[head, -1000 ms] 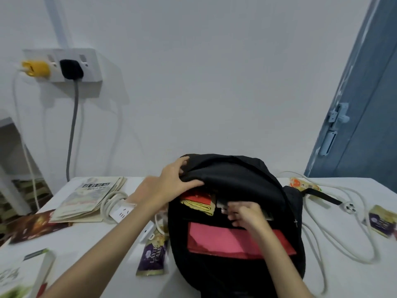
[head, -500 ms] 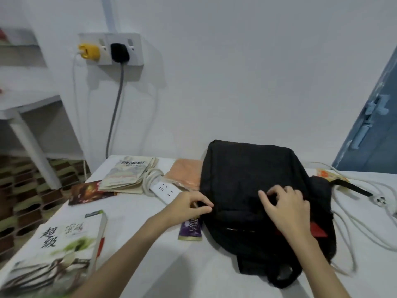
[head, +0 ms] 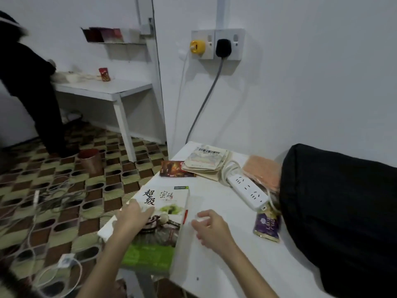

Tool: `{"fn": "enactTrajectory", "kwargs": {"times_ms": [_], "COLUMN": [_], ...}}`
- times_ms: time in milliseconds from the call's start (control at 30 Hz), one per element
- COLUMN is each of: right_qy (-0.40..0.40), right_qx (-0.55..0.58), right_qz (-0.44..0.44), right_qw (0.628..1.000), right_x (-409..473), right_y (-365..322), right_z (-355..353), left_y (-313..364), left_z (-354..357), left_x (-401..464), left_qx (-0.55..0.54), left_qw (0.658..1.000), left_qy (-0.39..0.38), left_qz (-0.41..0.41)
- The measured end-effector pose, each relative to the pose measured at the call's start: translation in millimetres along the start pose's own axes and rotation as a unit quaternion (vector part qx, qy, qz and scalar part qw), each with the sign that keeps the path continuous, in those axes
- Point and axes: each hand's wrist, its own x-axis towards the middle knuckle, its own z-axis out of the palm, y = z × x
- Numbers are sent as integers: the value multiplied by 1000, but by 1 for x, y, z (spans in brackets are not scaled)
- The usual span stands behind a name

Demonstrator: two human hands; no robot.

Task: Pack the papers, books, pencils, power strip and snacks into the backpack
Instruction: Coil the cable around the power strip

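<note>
White-and-green book (head: 160, 222) at the left edge of the tabletop (head: 225, 265) lies under my left hand (head: 133, 218), fingers flat on its cover, my right hand (head: 209, 226) loosely curled, empty beside it; next I must grip and carry it to the backpack (head: 339, 211).

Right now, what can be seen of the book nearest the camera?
The book is a thick paperback lying flat, cover up, at the table's near left corner, its near end overhanging the edge. The glossy cover is white on top with large black and red Chinese characters, a dark picture in the middle and a green band below. The left hand rests on its cover; the right hand hovers just beside its right edge.
</note>
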Motion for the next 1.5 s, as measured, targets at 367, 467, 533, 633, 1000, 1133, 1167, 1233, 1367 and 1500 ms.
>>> {"fn": "enactTrajectory", "kwargs": {"times_ms": [367, 467, 533, 633, 1000, 1133, 1167, 1233, 1367, 1500], "right_qy": [-6, 38, 38, 7, 180, 298, 325, 374, 464, 514], "right_qx": [188, 157, 219, 292, 178, 228, 244, 293, 366, 379], "right_qz": [115, 55, 23, -21, -63, -68, -67, -72, -114, -150], "right_qw": [975, 985, 975, 956, 965, 925, 911, 877, 798, 754], "right_x": [-12, -26, -34, -52, -158, -186, -191, -203, -226, -243], "right_y": [-17, -25, -29, -30, -7, 17, 24, 39, 65, 77], "right_z": [2, -36, -67, -119, -232, -264, -271, -285, -311, -329], "left_y": [43, 77, 105, 154, 322, 346, 346, 339, 320, 317], "left_z": [-25, -36, -45, -52, 6, 48, 56, 70, 105, 120], "left_x": [-23, -47, -67, -89, -193, -219, -222, -224, -218, -212], "left_qx": [-295, -366, -413, -409, -99, -120, -144, -223, -152, 159], "left_qw": [949, 907, 866, 828, 696, 654, 651, 656, 649, 598], "left_qy": [-39, -94, -148, -221, -284, -226, -208, -187, -324, -409], "left_qz": [104, 187, 240, 313, 652, 712, 716, 697, 671, 671]}}
